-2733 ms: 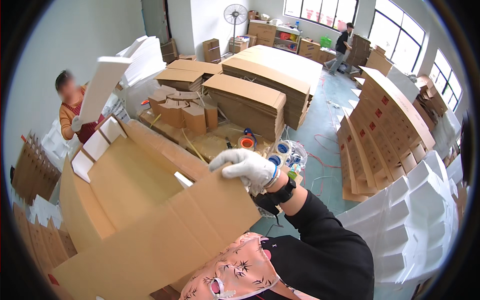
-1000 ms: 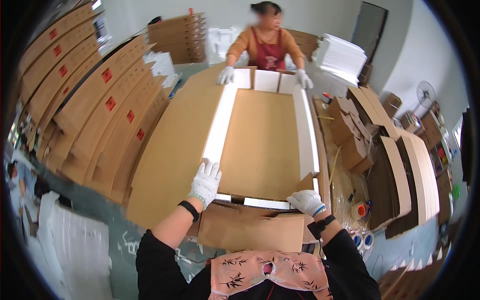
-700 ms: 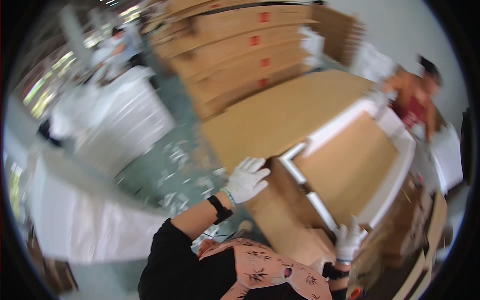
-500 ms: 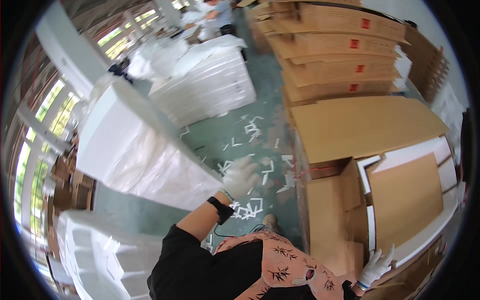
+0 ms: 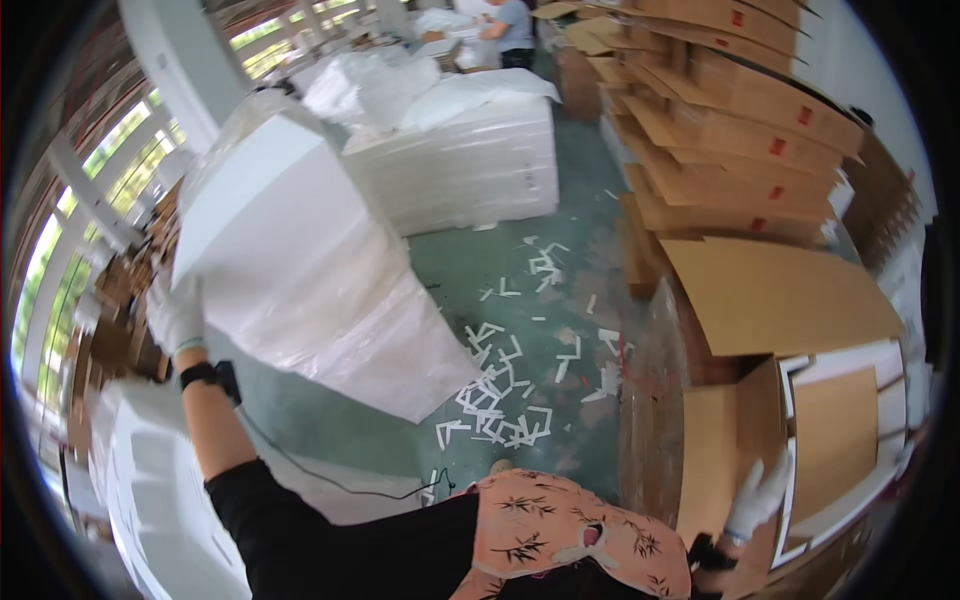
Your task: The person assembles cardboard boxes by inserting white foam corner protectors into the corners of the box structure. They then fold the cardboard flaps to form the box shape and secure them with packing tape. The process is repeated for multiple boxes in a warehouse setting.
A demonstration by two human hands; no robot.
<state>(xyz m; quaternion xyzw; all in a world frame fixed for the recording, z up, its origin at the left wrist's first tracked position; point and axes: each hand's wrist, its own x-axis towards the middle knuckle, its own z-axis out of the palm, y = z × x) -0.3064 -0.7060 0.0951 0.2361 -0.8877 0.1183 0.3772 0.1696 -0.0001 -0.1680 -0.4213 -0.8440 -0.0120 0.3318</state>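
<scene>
My left hand (image 5: 175, 315), in a white glove, is at the left corner of a tall stack of white foam sheets (image 5: 290, 220) partly wrapped in clear film. Its fingers look apart, and I cannot tell whether they touch the stack. On the other side my right hand (image 5: 757, 497), also gloved, lies with fingers stretched out beside an open cardboard carton (image 5: 712, 450). Next to it, white foam edging (image 5: 790, 470) surrounds a brown cardboard panel (image 5: 835, 440). Neither hand visibly holds anything.
White foam offcuts (image 5: 500, 400) litter the green floor. A film-wrapped white stack (image 5: 460, 180) stands farther back. Stacked cartons (image 5: 740, 150) rise at the right. White moulded foam (image 5: 160, 490) is at lower left, near a dark cable (image 5: 330, 488). Another person (image 5: 513, 35) works far off.
My left hand has swung left from above the floor scraps to the foam stack's left corner. The view has turned left. My right hand stays by the carton and foam edging.
</scene>
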